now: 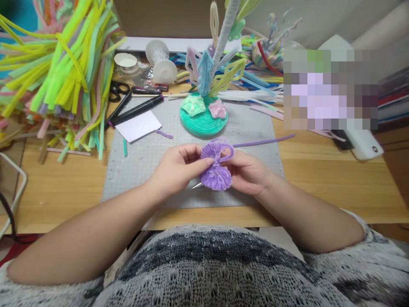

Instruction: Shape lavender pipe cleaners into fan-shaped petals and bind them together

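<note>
Between my two hands is a purple pipe-cleaner shape (216, 177), two ribbed fans joined at a narrow middle, like a bow or shell. My left hand (180, 166) pinches it near the middle, the thumb lying over its left side. Closed on its right side is my right hand (247, 170), with some fingers hidden behind it. A purple loop stands up by the right fingers, and a long purple pipe-cleaner end (265, 141) runs out to the right. Below the left fingers a thin pointed metal tip (197, 186) sticks out; the rest of it is hidden.
Beyond my hands, a green coiled base (204, 125) carries a white-wrapped stem and pipe-cleaner leaves. Bundled pipe cleaners (64, 64) fill the left. Black markers (137, 110), scissors (119, 91) and a white card (138, 126) lie left of the base. A grey cutting mat (134, 183) lies underneath.
</note>
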`<move>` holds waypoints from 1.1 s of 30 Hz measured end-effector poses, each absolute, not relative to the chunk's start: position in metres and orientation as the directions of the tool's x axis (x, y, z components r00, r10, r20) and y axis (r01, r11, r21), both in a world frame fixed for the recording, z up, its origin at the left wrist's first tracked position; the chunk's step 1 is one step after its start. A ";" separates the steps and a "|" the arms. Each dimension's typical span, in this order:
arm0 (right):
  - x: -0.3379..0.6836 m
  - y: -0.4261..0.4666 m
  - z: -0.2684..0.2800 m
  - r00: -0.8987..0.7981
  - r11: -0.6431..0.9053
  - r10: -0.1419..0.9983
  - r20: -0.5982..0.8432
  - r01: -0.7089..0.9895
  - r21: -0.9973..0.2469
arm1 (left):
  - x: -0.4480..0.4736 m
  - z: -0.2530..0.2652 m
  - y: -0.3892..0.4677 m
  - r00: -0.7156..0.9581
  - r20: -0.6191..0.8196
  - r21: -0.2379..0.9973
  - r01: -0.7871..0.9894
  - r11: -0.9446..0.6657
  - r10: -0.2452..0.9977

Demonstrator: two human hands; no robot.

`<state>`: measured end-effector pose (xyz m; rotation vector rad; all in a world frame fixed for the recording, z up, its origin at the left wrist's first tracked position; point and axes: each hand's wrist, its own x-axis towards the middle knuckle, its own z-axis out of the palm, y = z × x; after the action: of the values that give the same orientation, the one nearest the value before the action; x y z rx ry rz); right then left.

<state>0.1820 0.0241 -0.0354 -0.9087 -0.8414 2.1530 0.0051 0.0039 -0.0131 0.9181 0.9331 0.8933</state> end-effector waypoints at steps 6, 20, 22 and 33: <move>0.182 0.021 -0.035 -0.570 -0.490 0.767 -0.295 -0.223 -0.843 | 0.005 -0.011 0.005 0.315 -0.247 0.930 -0.188 0.315 0.916; 0.181 0.021 -0.030 -0.558 -0.552 0.750 -0.356 -0.230 -0.802 | 0.006 -0.011 0.002 0.319 -0.277 0.939 -0.112 0.326 0.906; 0.182 0.021 -0.029 -0.541 -0.546 0.760 -0.361 -0.229 -0.805 | 0.007 -0.010 0.002 0.318 -0.279 0.939 -0.108 0.327 0.906; 0.181 0.022 -0.023 -0.491 -0.533 0.790 -0.367 -0.252 -0.808 | 0.005 -0.011 0.001 0.306 -0.266 0.954 -0.049 0.294 0.914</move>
<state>0.1811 0.0219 -0.0233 -0.9959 -0.9223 2.0611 0.0047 0.0011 -0.0115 1.0598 1.0457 0.8280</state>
